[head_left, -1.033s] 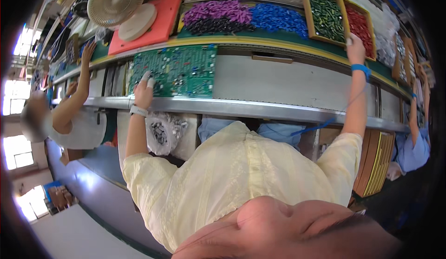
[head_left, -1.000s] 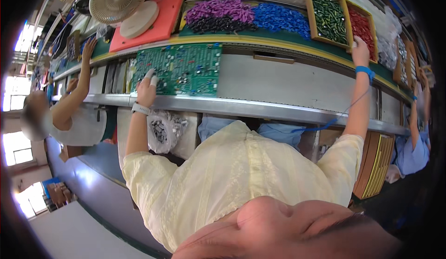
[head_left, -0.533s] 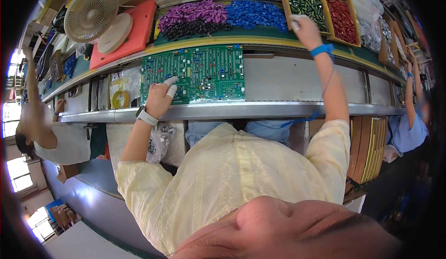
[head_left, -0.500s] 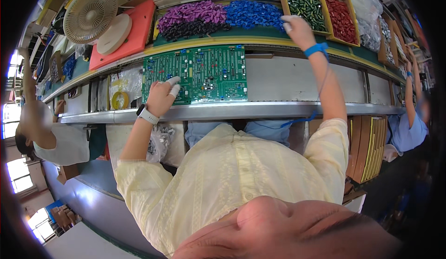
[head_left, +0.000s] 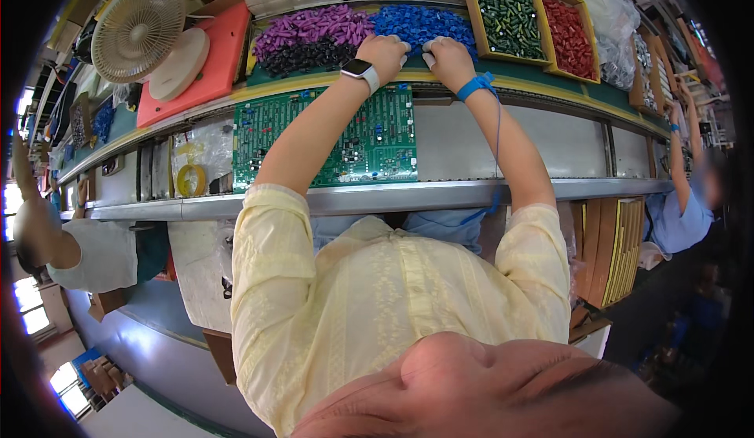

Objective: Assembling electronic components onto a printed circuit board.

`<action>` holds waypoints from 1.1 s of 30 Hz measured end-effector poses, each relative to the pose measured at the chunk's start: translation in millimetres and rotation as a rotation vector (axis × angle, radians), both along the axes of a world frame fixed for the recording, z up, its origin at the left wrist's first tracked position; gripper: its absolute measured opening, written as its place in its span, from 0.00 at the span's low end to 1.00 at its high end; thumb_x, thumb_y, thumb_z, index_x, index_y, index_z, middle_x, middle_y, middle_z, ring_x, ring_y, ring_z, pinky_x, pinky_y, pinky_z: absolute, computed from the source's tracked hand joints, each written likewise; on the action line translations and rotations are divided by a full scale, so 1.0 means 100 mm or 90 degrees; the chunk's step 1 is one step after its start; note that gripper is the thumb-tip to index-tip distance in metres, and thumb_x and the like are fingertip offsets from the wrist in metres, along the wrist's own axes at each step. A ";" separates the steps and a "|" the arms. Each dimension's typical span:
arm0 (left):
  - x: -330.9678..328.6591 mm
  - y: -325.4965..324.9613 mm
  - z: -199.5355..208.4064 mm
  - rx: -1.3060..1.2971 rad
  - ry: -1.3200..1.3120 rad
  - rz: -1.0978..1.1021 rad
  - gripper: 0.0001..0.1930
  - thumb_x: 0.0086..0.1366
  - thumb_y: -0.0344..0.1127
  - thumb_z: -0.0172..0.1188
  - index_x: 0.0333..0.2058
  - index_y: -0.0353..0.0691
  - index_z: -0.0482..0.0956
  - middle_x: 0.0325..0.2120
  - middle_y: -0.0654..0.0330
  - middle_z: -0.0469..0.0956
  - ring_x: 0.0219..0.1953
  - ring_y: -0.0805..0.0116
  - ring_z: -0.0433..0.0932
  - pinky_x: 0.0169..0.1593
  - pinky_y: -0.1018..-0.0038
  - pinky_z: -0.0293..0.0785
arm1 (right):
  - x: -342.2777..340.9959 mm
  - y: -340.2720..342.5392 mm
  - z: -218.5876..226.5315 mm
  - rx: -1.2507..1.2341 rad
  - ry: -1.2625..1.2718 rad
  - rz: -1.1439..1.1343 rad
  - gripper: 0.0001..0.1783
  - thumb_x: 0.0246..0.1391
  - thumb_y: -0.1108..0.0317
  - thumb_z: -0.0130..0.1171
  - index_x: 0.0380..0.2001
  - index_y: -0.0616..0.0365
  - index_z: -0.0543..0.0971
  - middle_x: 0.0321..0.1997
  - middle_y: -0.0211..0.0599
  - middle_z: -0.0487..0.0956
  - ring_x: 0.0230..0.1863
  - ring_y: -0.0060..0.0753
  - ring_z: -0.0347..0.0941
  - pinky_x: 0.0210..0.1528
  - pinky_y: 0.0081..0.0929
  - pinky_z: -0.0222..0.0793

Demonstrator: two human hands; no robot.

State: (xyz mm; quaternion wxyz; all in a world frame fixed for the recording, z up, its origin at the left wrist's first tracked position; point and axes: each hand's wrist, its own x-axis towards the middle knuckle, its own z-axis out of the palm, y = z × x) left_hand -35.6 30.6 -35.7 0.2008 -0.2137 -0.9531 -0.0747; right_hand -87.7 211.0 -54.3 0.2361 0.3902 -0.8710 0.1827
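Note:
My left hand point(head_left: 382, 57), with a watch on its wrist, is at the front edge of the blue component pile point(head_left: 428, 26), next to the black components point(head_left: 302, 58). Its fingers are bent together and wear white finger cots. Close by on the right, my right hand point(head_left: 450, 61), with a blue wrist strap point(head_left: 476, 86) and cord, has its covered fingertips pinched at the same pile. Whatever either hand holds is too small or hidden to make out. Beneath my left forearm lies a green circuit board point(head_left: 385, 151), populated with small parts, on the rails.
Purple components point(head_left: 318, 25) lie beyond the black ones. Yellow-edged boxes hold green components point(head_left: 506, 18) and red components point(head_left: 565, 37). A fan point(head_left: 140, 29) stands by a red-orange board point(head_left: 216, 73) at left. A tape roll point(head_left: 191, 179) sits beside the circuit board. Co-workers sit on both sides.
My left hand has left the circuit board and reached forward to the blue pile. My right hand has moved left along the pile, toward my left hand.

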 end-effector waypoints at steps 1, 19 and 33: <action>-0.04 0.04 -0.03 0.005 -0.003 -0.001 0.09 0.54 0.35 0.53 0.35 0.45 0.77 0.30 0.58 0.76 0.37 0.60 0.74 0.41 0.65 0.68 | 0.03 0.02 0.00 -0.004 0.005 0.015 0.05 0.42 0.68 0.57 0.26 0.55 0.76 0.28 0.38 0.74 0.34 0.42 0.70 0.37 0.37 0.66; 0.84 -0.39 0.15 0.271 -0.180 -0.021 0.07 0.52 0.32 0.58 0.30 0.38 0.74 0.27 0.53 0.76 0.29 0.58 0.76 0.33 0.69 0.71 | 0.94 -0.26 0.15 -0.070 -0.249 0.236 0.07 0.43 0.67 0.57 0.28 0.55 0.77 0.29 0.40 0.74 0.35 0.45 0.70 0.39 0.36 0.67; 1.30 -0.44 0.02 0.299 -0.263 0.036 0.09 0.52 0.29 0.58 0.34 0.37 0.78 0.28 0.52 0.77 0.29 0.59 0.76 0.36 0.71 0.72 | 1.04 -0.39 0.03 0.077 -0.283 0.212 0.08 0.43 0.72 0.55 0.30 0.55 0.78 0.31 0.41 0.74 0.38 0.43 0.70 0.39 0.39 0.67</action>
